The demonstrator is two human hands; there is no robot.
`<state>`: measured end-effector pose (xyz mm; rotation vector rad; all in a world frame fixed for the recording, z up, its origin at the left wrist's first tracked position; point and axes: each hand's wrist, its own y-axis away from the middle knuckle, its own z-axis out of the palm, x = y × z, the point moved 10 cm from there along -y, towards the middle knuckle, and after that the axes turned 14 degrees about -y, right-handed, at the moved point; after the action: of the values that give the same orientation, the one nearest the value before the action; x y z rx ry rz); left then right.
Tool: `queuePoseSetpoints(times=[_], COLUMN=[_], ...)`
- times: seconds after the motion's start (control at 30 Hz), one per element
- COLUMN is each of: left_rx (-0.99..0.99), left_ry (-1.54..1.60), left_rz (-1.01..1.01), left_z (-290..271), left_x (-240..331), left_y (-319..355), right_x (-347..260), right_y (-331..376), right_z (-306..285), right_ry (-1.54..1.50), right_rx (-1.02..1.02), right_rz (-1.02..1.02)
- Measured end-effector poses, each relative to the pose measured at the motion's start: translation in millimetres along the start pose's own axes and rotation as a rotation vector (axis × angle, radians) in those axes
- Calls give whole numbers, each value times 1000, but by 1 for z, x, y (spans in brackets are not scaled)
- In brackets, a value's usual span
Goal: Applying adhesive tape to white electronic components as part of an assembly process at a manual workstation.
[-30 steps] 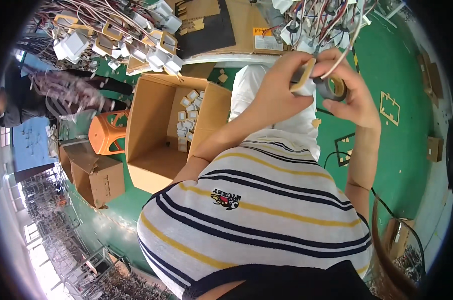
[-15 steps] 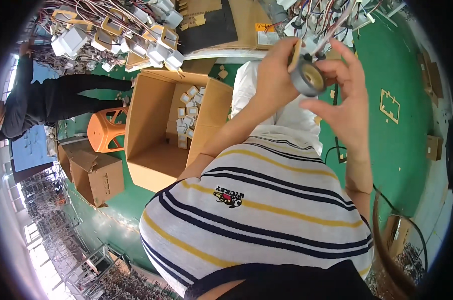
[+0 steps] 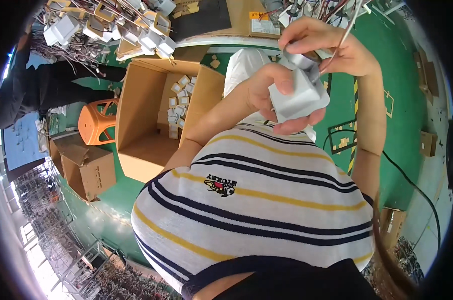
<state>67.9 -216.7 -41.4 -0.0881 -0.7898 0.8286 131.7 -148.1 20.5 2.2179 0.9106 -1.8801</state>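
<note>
My left hand (image 3: 266, 92) is wrapped round a white box-shaped plastic housing (image 3: 299, 97), thumb on its near side and fingertips beneath it. A pale wire (image 3: 347, 32) rises from the housing's far side toward the upper right. My right hand (image 3: 336, 47) is closed over the far side of the housing, its fingers pinching a grey roll of tape (image 3: 302, 61) against it. Part of the roll is covered by the fingers and the housing.
A large open cardboard box (image 3: 144, 120) with several small white housings (image 3: 179, 107) stands left of me. Beyond it are an orange stool (image 3: 94, 122) and a person in dark clothes (image 3: 46, 95). Wired white housings (image 3: 61, 30) hang at the upper left. A black cable (image 3: 411, 172) lies at right.
The housing has been turned, so its white faces now show toward me. My right hand, with fingers spread before, has moved in and closed on the tape roll. The view has shifted slightly.
</note>
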Motion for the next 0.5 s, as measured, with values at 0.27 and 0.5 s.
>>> queuePoseSetpoints(times=[0.27, 0.5], left_rx=[-65, 435], left_ry=[48, -505], left_rz=[-19, 7], left_z=[8, -22], left_x=[-2, 17], left_y=[6, 19], right_x=[-19, -44], right_y=[-1, -18], right_z=[8, 11], right_ry=[377, 481], right_rx=[88, 113], right_rz=[78, 160])
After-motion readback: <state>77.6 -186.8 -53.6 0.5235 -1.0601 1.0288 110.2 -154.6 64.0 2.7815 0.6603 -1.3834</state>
